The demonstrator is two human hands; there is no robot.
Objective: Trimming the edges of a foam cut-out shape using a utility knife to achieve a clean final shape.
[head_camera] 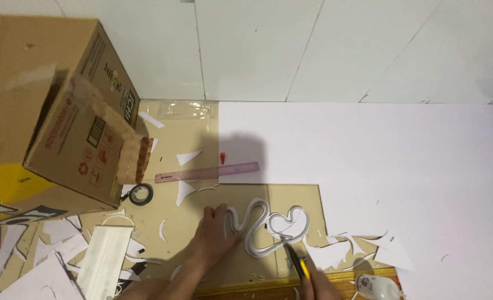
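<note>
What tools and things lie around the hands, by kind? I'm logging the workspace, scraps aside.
Curvy white cutout: 1
Yellow-handled knife: 1
Pink ruler: 1
Black tape roll: 1
Cardboard box: 1
Large white sheet: 1
Face mask: 1
Total: 7

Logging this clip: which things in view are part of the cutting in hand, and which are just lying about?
In use: left hand, right hand, yellow-handled knife, curvy white cutout.
Lying about: cardboard box, pink ruler, tape roll, face mask, paper scraps.
</note>
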